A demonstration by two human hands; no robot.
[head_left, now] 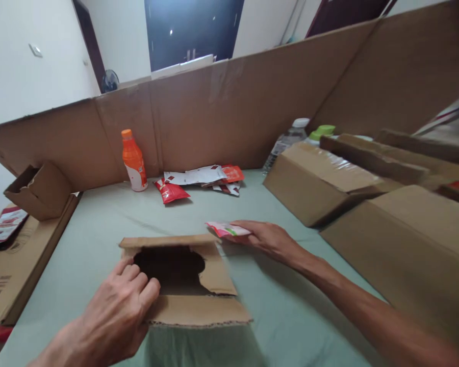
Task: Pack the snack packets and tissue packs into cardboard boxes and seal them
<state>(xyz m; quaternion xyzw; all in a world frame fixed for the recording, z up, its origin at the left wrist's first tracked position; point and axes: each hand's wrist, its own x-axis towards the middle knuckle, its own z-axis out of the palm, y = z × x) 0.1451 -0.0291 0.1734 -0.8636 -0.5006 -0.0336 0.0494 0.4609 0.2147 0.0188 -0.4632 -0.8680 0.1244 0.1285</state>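
Note:
My left hand point(117, 306) is closed on the left flap of a small cardboard box point(199, 311), whose open, dark mouth faces me with flaps spread. Just right of the box, my right hand point(265, 237) grips a flat pink-and-white packet point(229, 230) by one end. The packet is held above the cloth near the box's top right corner. What lies inside the box is too dark to make out. Beyond it lie a red packet point(171, 192) and several white and orange sachets point(195, 176) in a loose pile.
An orange bottle point(134, 163) stands before a tall cardboard wall point(233, 112). Larger cardboard boxes point(401, 255) fill the right side, with a clear plastic bottle point(286, 142) behind them. A small open carton point(42, 191) sits at the left on another box. Green cloth point(95, 229) covers the table.

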